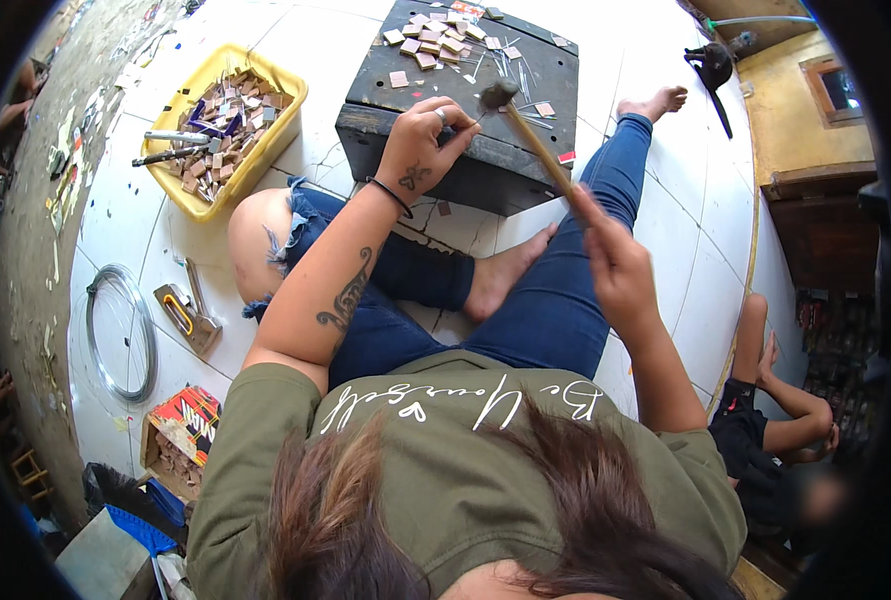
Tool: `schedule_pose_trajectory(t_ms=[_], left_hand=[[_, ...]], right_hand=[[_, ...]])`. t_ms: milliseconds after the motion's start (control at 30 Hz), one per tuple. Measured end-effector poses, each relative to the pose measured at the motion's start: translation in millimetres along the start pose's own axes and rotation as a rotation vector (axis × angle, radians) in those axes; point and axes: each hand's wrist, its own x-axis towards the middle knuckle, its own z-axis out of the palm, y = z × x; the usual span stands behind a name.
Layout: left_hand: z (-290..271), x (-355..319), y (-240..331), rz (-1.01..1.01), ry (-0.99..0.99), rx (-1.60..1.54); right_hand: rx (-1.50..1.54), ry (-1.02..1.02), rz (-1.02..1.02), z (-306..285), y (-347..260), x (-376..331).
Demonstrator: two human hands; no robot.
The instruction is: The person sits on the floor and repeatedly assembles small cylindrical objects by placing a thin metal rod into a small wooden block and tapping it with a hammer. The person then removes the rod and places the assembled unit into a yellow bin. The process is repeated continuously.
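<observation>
Hammer (pixel 537 145) is in the right hand (pixel 613 255), fingers clenched round the near end of the handle; its head is at the far end, over the black surface (pixel 555 75). Left hand (pixel 425 140): thumb and fingertips pinched on what appears to be a thin piece (pixel 481 116), too small to identify. Hammer head lies just right of these fingertips; cannot tell whether it touches anything. Brown squares (pixel 430 45) lie heaped toward the far side of the surface, thin metal rods (pixel 527 85) strewn to their right. Yellow tub (pixel 200 210) of similar squares stands to the left.

Risks, as judged: (1) a glancing blow catches the left fingertips, clearance being slight. (2) Thin piece bends or springs away if struck off-axis or pinched loosely. (3) Vibration walks loose rods off the edge. (4) Slack grip lets the hammer slip toward the bare foot (pixel 510 272) at the near side.
</observation>
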Motion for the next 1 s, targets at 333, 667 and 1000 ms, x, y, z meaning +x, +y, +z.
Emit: schedule_pose_trajectory(t_ms=[333,667,1000], left_hand=[[-20.7,4.5,-5.1,-0.06,0.14,0.104],[-236.4,-10.6,-83.1,-0.485,-0.051,1.084],[-71.5,70.7,-58.3,-0.103,-0.158,0.709]], right_hand=[[-0.557,0.198,0.086,18.8,61.9,66.1],[-0.659,0.27,-0.116,32.9,72.2,122.4],[-0.972,-0.337,0.27,68.1,8.7,230.3]])
